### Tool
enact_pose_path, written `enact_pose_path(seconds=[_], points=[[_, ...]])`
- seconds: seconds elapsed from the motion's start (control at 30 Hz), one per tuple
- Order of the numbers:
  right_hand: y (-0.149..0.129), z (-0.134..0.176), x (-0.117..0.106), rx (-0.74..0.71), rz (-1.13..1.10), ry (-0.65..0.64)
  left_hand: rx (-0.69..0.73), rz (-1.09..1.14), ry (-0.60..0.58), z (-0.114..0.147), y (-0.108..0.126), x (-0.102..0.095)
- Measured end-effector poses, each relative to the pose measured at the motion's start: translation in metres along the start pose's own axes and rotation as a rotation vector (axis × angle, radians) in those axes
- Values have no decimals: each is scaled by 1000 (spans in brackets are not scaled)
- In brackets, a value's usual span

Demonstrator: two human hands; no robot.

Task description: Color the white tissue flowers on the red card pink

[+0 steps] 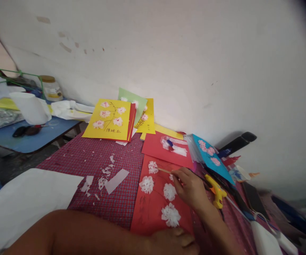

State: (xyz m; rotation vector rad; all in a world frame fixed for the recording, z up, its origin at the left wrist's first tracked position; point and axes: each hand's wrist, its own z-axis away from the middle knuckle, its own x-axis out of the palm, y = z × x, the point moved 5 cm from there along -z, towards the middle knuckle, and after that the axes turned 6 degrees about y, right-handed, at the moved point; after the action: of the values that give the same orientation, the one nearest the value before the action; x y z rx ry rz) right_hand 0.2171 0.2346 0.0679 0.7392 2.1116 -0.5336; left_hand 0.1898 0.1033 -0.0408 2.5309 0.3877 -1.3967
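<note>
A red card lies lengthwise before me, with several white crinkled paper flowers, faint branch lines and handwriting on it. My right hand pinches a thin pale stick. The stick's far end touches or hovers at the upper-left flower; I cannot tell which. My right fingers partly cover another small flower. Across the card's lower edge lies my left hand, its fingers resting flat below the lowest flower and partly cut off by the frame.
Torn white paper scraps and a white sheet lie on the checked cloth. A yellow glue gun is right of my hand. Finished flower cards lean near the wall. A blue side table bears a white cup.
</note>
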Motion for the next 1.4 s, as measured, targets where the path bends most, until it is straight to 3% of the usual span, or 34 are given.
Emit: enact_pose_path(seconds=[0.2, 0.53, 0.97, 1.2, 1.4], points=[[7, 0, -4, 74, -51, -7, -2, -2, 21, 1, 0, -3], [20, 3, 13, 580, -485, -72, -1, 16, 1, 0, 0, -6], [21, -1, 11, 624, -489, -71, -9, 12, 17, 0, 1, -1], [73, -18, -1, 655, -285, 106, 29, -54, 46, 4, 1, 0], [116, -40, 25, 733, -226, 133, 61, -73, 34, 4, 0, 2]])
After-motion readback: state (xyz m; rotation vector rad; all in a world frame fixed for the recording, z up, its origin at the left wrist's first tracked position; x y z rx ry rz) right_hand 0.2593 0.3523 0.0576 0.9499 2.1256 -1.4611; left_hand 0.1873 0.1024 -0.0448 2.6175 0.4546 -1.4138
